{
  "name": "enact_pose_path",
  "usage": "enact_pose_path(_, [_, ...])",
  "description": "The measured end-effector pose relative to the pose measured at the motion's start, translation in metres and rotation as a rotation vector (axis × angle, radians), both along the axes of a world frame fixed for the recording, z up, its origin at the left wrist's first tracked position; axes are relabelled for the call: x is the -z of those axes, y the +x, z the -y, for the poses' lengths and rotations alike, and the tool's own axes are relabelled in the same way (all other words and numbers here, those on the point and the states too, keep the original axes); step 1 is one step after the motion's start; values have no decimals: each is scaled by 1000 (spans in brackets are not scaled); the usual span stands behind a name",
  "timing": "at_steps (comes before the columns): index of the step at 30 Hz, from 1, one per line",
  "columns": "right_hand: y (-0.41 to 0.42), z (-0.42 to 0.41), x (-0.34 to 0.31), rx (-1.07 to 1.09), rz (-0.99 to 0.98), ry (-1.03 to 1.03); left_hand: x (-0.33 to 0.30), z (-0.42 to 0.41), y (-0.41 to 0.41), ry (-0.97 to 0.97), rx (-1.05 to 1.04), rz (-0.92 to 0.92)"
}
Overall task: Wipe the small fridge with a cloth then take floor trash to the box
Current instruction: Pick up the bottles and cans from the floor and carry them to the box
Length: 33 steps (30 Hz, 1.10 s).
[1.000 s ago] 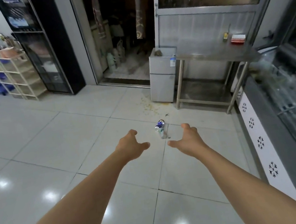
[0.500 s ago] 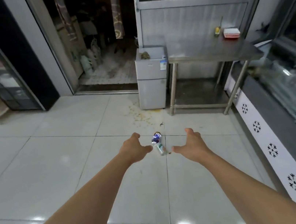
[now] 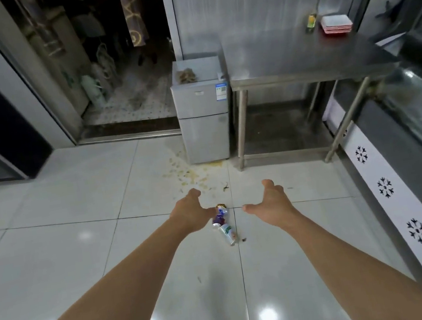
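A small grey two-door fridge (image 3: 204,122) stands ahead against the wall, with a crumpled brownish cloth (image 3: 186,76) lying on its top. On the white floor tiles between my outstretched arms lie crushed cans and a wrapper (image 3: 223,225). My left hand (image 3: 192,214) hangs just left of this trash and my right hand (image 3: 272,204) just right of it. Both hands are empty, with fingers loosely spread.
A yellowish spill with scraps (image 3: 193,176) stains the floor in front of the fridge. A steel table (image 3: 305,63) with red-white trays (image 3: 336,23) stands to the fridge's right. A counter with snowflake marks (image 3: 390,196) runs along the right. A dark doorway (image 3: 119,64) opens to the left.
I have moved forward. The fridge and the table have come closer, and the floor trash now lies nearer, between my hands. Both hands stay empty.
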State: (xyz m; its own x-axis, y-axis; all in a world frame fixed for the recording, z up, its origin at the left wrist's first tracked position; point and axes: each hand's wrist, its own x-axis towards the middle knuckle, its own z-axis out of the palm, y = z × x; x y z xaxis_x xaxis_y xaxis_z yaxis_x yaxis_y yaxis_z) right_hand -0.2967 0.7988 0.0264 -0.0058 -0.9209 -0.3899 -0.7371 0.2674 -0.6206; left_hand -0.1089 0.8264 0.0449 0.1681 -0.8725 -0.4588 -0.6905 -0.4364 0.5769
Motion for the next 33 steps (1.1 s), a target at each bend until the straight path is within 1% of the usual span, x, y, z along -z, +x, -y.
enact_pose_path(6, [22, 82, 20, 1, 1, 54, 28, 90, 23, 79, 5, -10])
enact_pose_path(10, [39, 132, 40, 39, 3, 98, 58, 152, 40, 126, 50, -27])
enact_pose_path(13, [53, 165, 59, 96, -4, 139, 86, 198, 52, 166, 99, -54])
enact_pose_path(17, [72, 204, 89, 185, -36, 192, 124, 260, 67, 216, 194, -44])
enact_pose_path(21, [90, 233, 121, 266, -46, 243, 161, 304, 74, 239, 271, -20])
enact_pose_path(27, [101, 263, 192, 291, -53, 302, 232, 340, 77, 282, 326, 22])
enact_pose_path(33, [96, 272, 305, 274, -59, 353, 332, 361, 70, 341, 340, 77])
